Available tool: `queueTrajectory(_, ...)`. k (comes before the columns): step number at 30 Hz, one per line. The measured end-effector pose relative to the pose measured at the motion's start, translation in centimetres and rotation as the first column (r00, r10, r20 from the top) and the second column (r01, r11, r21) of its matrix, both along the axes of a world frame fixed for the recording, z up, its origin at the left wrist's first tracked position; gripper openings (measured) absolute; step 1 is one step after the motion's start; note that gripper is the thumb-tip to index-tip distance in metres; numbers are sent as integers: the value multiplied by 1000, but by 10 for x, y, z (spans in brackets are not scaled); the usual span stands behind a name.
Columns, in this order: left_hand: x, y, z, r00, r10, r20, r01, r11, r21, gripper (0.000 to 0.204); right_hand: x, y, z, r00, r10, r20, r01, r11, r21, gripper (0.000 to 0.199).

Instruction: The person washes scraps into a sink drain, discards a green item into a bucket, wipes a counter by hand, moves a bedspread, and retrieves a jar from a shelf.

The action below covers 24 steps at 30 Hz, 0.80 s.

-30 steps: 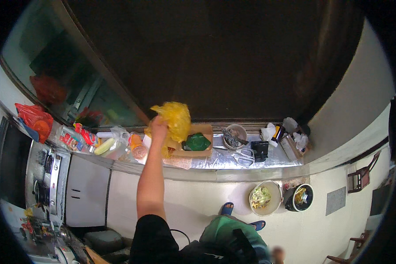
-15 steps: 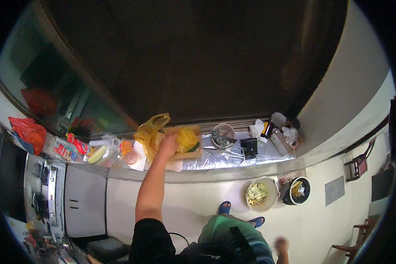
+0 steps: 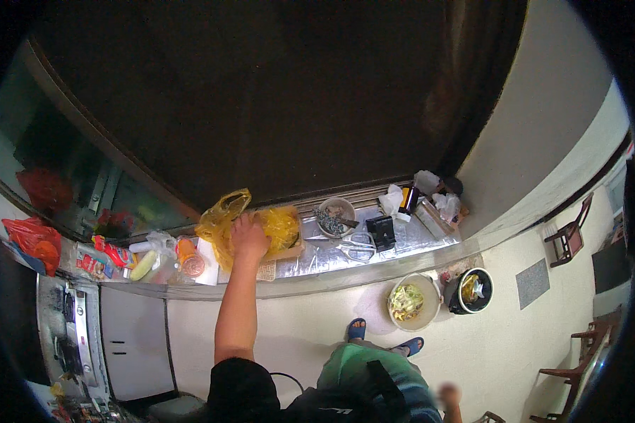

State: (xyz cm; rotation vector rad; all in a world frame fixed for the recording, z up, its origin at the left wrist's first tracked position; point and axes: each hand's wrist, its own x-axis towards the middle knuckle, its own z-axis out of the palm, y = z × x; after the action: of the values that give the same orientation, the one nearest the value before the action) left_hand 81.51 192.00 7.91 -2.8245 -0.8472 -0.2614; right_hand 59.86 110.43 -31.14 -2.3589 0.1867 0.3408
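Note:
My left hand [image 3: 249, 236] reaches to the window ledge with its fingers closed on a thin yellow plastic bag [image 3: 222, 222]. The bag lies partly in a shallow cardboard box [image 3: 291, 252] and spreads over its left side, its handle loop standing up. A bit of something dark green shows beside the bag in the box; what the bag holds is hidden. Down at my right side hangs my right hand [image 3: 449, 395], blurred, its fingers not readable, with nothing visible near it.
Right of the box are a bowl [image 3: 336, 216], scissors [image 3: 356, 247] and a black box-like object [image 3: 381, 233]. An orange-lidded jar [image 3: 189, 255], a pale green vegetable [image 3: 143, 266] and a red bag [image 3: 34, 244] stand left. On the floor are a scrap-filled bucket [image 3: 414, 303] and a bin [image 3: 469, 290].
The view has shifted, so the ledge things sit further left. My left hand has moved leftward over the yellow bag, which now spreads wider across the box. My right hand still hangs down.

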Motion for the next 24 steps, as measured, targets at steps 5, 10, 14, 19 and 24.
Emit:
queueTrajectory(5, 12, -20, -8, 976, -158, -151, 48, 829, -557, 33, -11, -2, -9, 894, 369, 255, -251, 883, -397, 8)
queueTrajectory(10, 19, 9, -49, 951, -88, -296, -84, 850, -519, 34, 42, 18, 20, 972, -83, -222, 108, 989, 102, 20)
queueTrajectory(14, 18, 26, -65, 936, -107, -335, -78, 866, -494, 41, 66, 32, 52, 982, -42, -187, 61, 993, 97, 24)
queueTrajectory(19, 34, 15, -64, 907, -79, -413, -127, 885, -448, 48, 50, 32, 48, 968, -110, -224, 131, 988, 83, 22)
queueTrajectory(24, 29, 22, -87, 934, -98, -343, 13, 970, -241, 47, 24, 35, 36, 933, -206, -294, 254, 958, 133, 6)
